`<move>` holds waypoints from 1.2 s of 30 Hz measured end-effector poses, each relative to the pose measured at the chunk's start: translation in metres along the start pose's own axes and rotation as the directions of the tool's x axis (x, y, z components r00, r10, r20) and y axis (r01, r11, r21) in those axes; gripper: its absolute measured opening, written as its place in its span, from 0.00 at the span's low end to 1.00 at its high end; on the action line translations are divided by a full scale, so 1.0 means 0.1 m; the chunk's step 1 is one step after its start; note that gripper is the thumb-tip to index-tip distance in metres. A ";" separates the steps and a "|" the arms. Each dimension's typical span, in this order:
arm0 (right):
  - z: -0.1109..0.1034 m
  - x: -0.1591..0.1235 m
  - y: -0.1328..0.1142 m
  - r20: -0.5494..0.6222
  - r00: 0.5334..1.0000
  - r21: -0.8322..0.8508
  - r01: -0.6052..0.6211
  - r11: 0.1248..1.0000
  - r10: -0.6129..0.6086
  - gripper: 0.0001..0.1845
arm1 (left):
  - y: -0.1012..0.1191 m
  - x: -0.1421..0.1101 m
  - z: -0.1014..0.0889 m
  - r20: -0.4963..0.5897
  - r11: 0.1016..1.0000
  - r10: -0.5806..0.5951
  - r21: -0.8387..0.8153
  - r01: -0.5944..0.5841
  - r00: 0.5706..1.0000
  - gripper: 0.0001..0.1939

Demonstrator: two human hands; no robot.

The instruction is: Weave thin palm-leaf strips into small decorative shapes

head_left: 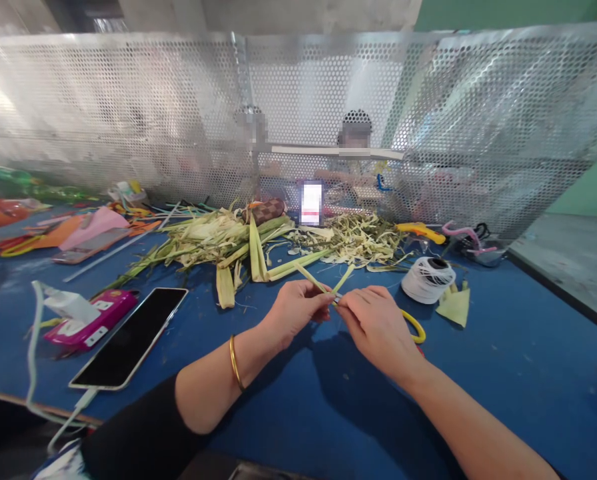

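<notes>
My left hand (296, 310), with a gold bangle on the wrist, is closed and pinches a narrow pale-green leaf strip (311, 277). Another thin green strip end (346, 277) sticks up between the two hands, crossing the first. My right hand (376, 323) is closed, its fingertips meeting the left ones at the strips. A bit of metal shows at those fingertips, and a yellow scissors handle (414, 327) comes out behind the right hand; the rest of the scissors is hidden by it. Folded leaf pieces (256, 257) lie just beyond the hands.
Heaps of leaf scraps (368, 240) lie along the perforated metal screen (318, 87). A spool of white thread (427, 280) stands at right, near a yellow tool (421, 232). At left are a phone (131, 340), a pink power strip (93, 320) and coloured paper (93, 227). People sit behind the screen.
</notes>
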State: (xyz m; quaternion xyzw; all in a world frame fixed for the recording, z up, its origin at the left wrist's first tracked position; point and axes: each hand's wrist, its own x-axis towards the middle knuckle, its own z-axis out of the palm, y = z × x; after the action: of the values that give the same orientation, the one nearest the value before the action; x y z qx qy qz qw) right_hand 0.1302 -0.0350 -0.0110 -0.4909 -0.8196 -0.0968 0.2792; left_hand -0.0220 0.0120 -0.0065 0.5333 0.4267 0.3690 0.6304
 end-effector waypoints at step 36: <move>0.05 0.02 0.17 0.279 0.847 0.560 -0.527 0.640 0.453 0.12 | 0.01 -0.04 0.06 0.005 0.998 0.039 0.056 -0.040 0.999 0.12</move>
State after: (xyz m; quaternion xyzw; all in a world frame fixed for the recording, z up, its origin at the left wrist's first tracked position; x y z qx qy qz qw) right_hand 0.1421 -0.0233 -0.0159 -0.5800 -0.6551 0.2835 0.3926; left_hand -0.0180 0.0064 -0.0046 0.5600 0.4250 0.3680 0.6085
